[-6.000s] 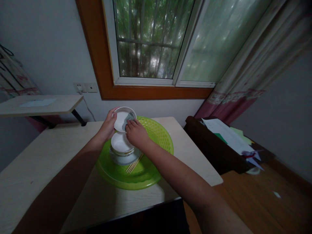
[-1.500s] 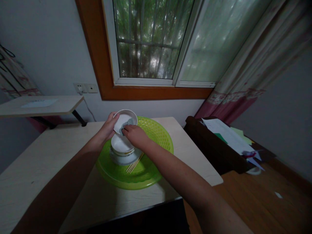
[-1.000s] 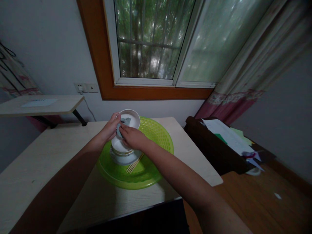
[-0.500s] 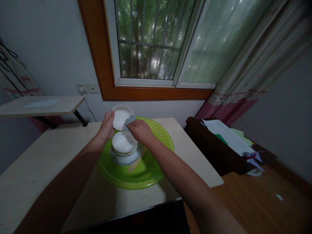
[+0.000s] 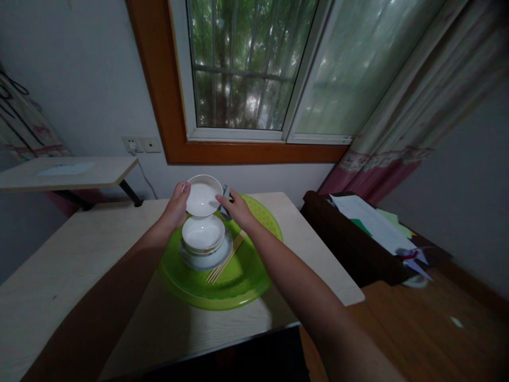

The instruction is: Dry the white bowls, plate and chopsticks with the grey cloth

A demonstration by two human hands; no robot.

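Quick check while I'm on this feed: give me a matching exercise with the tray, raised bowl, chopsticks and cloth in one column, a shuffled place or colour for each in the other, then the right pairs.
Things
1. tray
2. raised bowl
3. chopsticks
4. cloth

Place or colour
A. gripped at its rim by the left hand
B. grey, at the right hand
C. bright green, on the table
D. pale, lying beside the plate

Right pairs
1-C
2-A
3-D
4-B
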